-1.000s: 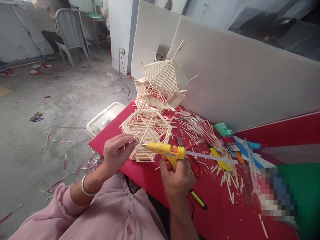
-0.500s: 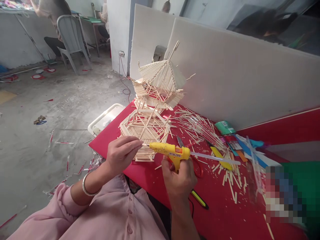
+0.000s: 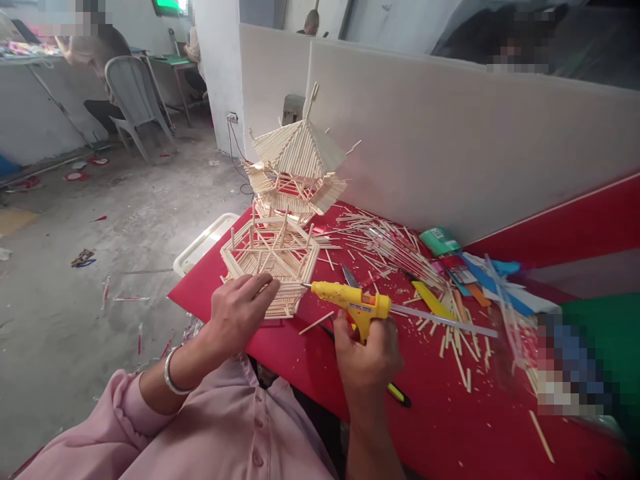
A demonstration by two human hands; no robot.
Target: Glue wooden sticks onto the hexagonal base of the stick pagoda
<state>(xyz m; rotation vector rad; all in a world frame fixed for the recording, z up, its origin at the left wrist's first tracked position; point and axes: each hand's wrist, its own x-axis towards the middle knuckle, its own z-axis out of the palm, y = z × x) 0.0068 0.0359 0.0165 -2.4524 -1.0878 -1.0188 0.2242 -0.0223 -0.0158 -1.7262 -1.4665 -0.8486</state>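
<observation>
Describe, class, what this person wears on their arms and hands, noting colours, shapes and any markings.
The left hand and right hand wear no gloves, and no rings can be made out. A rounded, silvery bangle circles the left wrist. The left sleeve is plain pink, bunched up the forearm. The right wrist shows no bangle; no right sleeve is in view.

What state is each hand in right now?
Left hand: fingers drawn together; whether they grip anything can't be told.
Right hand: closed, holding the yellow glue gun.
</observation>
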